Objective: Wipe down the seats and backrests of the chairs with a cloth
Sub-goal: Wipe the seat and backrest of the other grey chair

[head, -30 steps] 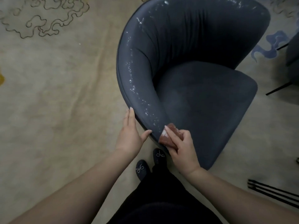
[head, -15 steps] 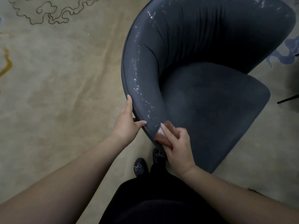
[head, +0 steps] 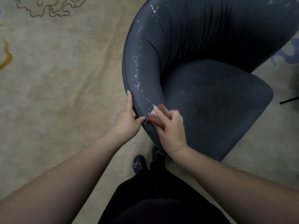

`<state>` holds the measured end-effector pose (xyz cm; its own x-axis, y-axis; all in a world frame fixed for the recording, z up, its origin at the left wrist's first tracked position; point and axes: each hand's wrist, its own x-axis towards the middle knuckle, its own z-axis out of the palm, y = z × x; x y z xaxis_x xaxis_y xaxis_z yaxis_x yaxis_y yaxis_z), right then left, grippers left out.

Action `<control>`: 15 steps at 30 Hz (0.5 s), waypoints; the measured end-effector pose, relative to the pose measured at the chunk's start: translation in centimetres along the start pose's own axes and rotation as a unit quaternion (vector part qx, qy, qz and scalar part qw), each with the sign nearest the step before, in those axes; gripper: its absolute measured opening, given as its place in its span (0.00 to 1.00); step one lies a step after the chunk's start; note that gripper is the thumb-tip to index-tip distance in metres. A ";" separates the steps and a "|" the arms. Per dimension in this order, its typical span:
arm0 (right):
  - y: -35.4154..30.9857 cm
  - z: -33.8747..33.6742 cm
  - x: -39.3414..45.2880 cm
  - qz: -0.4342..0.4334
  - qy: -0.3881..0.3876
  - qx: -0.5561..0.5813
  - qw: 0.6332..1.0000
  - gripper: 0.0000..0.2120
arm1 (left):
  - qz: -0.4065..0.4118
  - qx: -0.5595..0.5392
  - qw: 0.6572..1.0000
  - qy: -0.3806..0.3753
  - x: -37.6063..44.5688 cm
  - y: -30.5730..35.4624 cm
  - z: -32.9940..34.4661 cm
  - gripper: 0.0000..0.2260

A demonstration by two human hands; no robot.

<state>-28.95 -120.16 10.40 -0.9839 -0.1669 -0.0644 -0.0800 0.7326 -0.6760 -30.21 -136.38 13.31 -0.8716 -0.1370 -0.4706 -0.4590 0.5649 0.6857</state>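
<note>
One dark grey chair (head: 210, 94) fills the upper right of the frame, its seat opening toward the right edge and its curved backrest (head: 145, 62) sweeping from top centre down to mid-frame, flecked with white specks. The left hand (head: 127, 120) grips the backrest's outer rim — fingers straight along the outside, thumb hooked over the edge. Just right of it, the right hand (head: 171, 130) curls around a reddish-brown cloth (head: 160, 113) pressed onto the backrest's lower end, centre frame.
</note>
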 end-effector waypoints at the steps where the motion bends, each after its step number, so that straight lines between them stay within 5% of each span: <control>1: -0.3 0.1 1.1 0.003 -0.007 -0.003 1.000 0.27 | -0.004 -0.007 1.000 -0.001 0.0 0.0 0.0 0.46; 8: 0.9 -0.9 -4.7 -0.018 -0.009 0.012 1.000 0.30 | -0.019 -0.059 0.998 -0.021 0.4 0.0 -0.5 0.45; 15: -2.0 0.2 3.7 -0.013 -0.031 -0.033 0.999 0.29 | -0.042 -0.080 0.996 -0.021 0.6 0.1 -0.9 0.41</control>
<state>-32.43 -122.35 11.38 -0.9696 -0.2260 -0.0938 -0.1184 0.7688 -0.6284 -30.90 -137.10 13.59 -0.8230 -0.1412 -0.5502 -0.5538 0.4153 0.7217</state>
